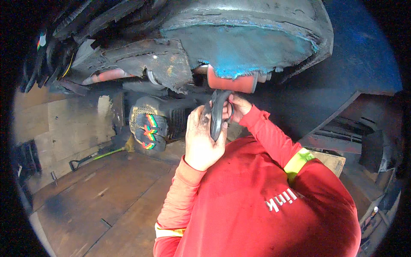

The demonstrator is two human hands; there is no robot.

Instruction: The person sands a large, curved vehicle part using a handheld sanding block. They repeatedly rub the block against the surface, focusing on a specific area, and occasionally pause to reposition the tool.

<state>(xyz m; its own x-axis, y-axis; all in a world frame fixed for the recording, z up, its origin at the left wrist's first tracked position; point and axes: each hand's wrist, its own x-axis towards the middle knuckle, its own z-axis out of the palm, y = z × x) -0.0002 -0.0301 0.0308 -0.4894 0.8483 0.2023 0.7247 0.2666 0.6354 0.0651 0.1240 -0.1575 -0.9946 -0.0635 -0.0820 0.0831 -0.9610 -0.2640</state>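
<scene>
My left hand (201, 139) is closed around the near end of a dark, slightly curved, sole-shaped piece (217, 115), held upright and seen nearly edge-on. Its kind is not certain; a thin black loop stands off its right side. At its upper right, my right hand (240, 107) grips it by that loop with bent fingers. Just beyond the upper end of the piece is a red-orange drum (232, 80) on a machine; whether they touch, I cannot tell. A dusty hood with a teal, frayed-edged covering (239, 47) overhangs the drum.
Black sandals with red, yellow and green straps (150, 132) rest against a dusty motor-like housing (139, 107) at left. A green-handled tool (105, 155) lies by the wall. Dark strips (51, 55) hang at upper left. A metal frame (338, 128) stands at right above the brown panelled floor (98, 201).
</scene>
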